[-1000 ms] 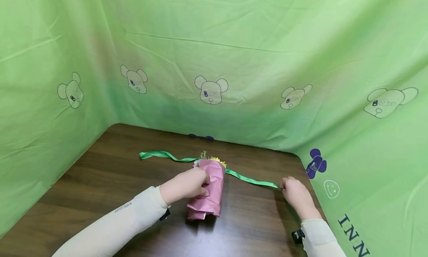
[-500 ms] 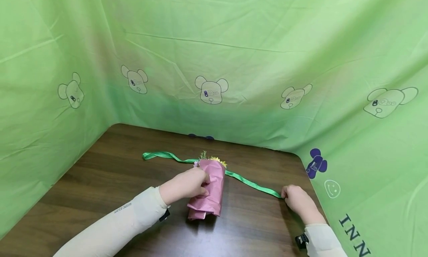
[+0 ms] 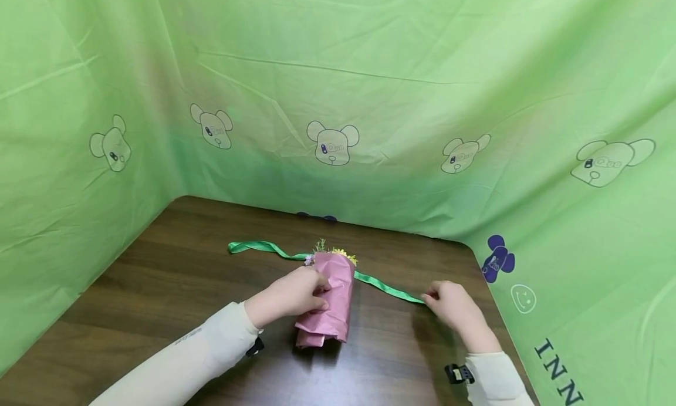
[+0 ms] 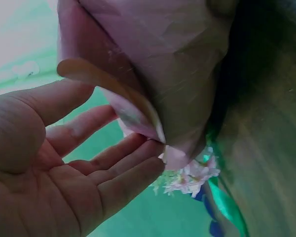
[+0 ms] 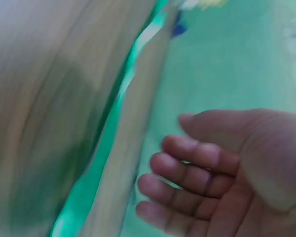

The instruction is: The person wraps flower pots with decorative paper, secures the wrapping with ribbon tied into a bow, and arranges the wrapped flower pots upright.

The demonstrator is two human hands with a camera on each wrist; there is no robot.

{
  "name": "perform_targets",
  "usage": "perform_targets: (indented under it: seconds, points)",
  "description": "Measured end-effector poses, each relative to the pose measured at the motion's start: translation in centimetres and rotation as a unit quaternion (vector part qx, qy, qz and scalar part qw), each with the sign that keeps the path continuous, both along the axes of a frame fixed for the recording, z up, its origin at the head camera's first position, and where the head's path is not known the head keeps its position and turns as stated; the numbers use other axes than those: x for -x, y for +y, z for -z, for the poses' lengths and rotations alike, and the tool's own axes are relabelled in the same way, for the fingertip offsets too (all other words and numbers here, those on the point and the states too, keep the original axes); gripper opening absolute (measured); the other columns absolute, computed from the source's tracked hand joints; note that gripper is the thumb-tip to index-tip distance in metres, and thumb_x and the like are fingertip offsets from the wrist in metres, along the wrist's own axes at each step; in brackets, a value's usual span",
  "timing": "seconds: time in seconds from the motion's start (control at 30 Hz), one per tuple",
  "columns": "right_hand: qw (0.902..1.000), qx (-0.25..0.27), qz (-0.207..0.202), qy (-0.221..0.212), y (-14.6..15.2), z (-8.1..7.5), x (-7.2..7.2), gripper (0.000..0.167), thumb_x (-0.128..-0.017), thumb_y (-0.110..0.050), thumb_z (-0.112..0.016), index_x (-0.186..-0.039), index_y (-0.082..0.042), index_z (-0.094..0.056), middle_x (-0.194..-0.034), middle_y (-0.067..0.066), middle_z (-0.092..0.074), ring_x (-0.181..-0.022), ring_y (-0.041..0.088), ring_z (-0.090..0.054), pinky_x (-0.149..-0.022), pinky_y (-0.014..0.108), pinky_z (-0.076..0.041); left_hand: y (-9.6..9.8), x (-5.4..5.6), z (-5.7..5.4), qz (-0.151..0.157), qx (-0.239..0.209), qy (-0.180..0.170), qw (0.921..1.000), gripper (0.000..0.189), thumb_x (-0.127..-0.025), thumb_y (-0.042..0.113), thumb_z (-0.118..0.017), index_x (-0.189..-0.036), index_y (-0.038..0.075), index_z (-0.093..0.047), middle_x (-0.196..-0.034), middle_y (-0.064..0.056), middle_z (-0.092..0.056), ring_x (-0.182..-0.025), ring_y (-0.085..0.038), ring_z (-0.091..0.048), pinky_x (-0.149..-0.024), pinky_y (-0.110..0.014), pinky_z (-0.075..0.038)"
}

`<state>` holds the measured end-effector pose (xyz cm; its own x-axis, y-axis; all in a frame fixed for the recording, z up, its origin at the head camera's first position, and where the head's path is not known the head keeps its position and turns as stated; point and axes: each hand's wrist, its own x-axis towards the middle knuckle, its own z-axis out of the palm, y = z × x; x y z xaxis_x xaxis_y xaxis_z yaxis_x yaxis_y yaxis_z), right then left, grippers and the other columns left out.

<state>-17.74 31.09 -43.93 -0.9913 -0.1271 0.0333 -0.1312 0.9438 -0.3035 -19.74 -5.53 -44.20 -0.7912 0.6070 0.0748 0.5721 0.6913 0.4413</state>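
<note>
Right hand (image 3: 455, 309): loose, near green satin ribbon (image 3: 388, 288)
Brown table edge (image 3: 495, 309): rightward
Left hand (image 3: 293, 291): pinching pink paper wrap (image 3: 338, 294), yellow flowers (image 3: 345, 254) protruding

Green cloth (image 3: 338, 71) (bear-printed), brown table (image 3: 185, 271)

The green ribbon (image 3: 388, 289) is hidden where it is covered by the pink wrapping (image 3: 338, 286), by which the lower parts of the yellow flowers (image 3: 345, 254) are also screened. In the head view, the left sleeve (image 3: 206, 347) and right sleeve (image 3: 499, 375) are cut off at the near edge; the left one's print (image 3: 188, 335) is too blurred to be read. In the right wrist view, the table (image 5: 34, 64) is blurred.
</note>
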Motion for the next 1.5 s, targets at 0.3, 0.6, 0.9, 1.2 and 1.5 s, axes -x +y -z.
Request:
perform_targets:
  seconds: [0.3, 0.6, 0.9, 1.2, 1.5]
  points:
    - [0.9739, 0.225, 0.020, -0.028, -8.5, -0.2, -0.3, 0.018, -0.096, -0.030, -0.072, -0.105, -0.015, -0.076, -0.094, -0.004, -0.072, -0.085, 0.011, -0.062, -0.076, 0.031, -0.050, -0.3, -0.5, 1.1, -0.003, -0.051, 0.017, 0.9985, 0.025, -0.094, 0.008, -0.070, -0.117, 0.009, -0.077, -0.111, -0.004, -0.068, -0.104, -0.017, -0.061, -0.092, -0.035, -0.053]
    - [0.9644, 0.259, 0.046, -0.024, -14.1, 0.2, -0.8, 0.032, -0.096, -0.036, -0.069, -0.107, -0.005, -0.073, -0.096, 0.004, -0.074, -0.087, 0.015, -0.065, -0.076, 0.034, -0.053, 0.1, -0.6, 1.4, -0.021, -0.094, 0.014, 0.9953, 0.025, -0.090, 0.007, -0.075, -0.115, 0.006, -0.075, -0.112, -0.005, -0.071, -0.108, -0.021, -0.063, -0.094, -0.040, -0.053]
    - [0.9655, 0.251, 0.060, -0.031, -16.3, 0.9, -0.9, 0.048, -0.087, -0.039, -0.078, -0.109, 0.002, -0.066, -0.095, 0.010, -0.071, -0.087, 0.019, -0.066, -0.076, 0.036, -0.055, 0.2, -0.3, 1.5, -0.067, -0.123, -0.002, 0.9901, 0.023, -0.084, 0.012, -0.082, -0.104, 0.006, -0.072, -0.101, -0.004, -0.071, -0.101, -0.024, -0.065, -0.093, -0.045, -0.052]
    - [0.9667, 0.246, 0.067, -0.021, -16.6, 1.4, -0.8, 0.053, -0.080, -0.034, -0.084, -0.112, 0.003, -0.063, -0.100, 0.013, -0.066, -0.095, 0.026, -0.063, -0.086, 0.044, -0.054, -0.5, 0.2, 2.4, -0.097, -0.190, -0.077, 0.9740, 0.021, -0.083, 0.018, -0.085, -0.098, 0.009, -0.074, -0.092, -0.003, -0.065, -0.083, -0.013, -0.060, -0.074, -0.028, -0.051]
    - [0.9637, 0.255, 0.075, -0.023, -16.8, 1.6, -1.1, 0.053, -0.080, -0.032, -0.085, -0.112, 0.002, -0.061, -0.099, 0.011, -0.064, -0.091, 0.022, -0.061, -0.082, 0.042, -0.054, -1.5, 0.5, 3.7, -0.096, -0.244, -0.139, 0.9551, 0.021, -0.083, 0.009, -0.081, -0.103, 0.007, -0.074, -0.097, -0.005, -0.070, -0.085, -0.013, -0.065, -0.076, -0.029, -0.053]
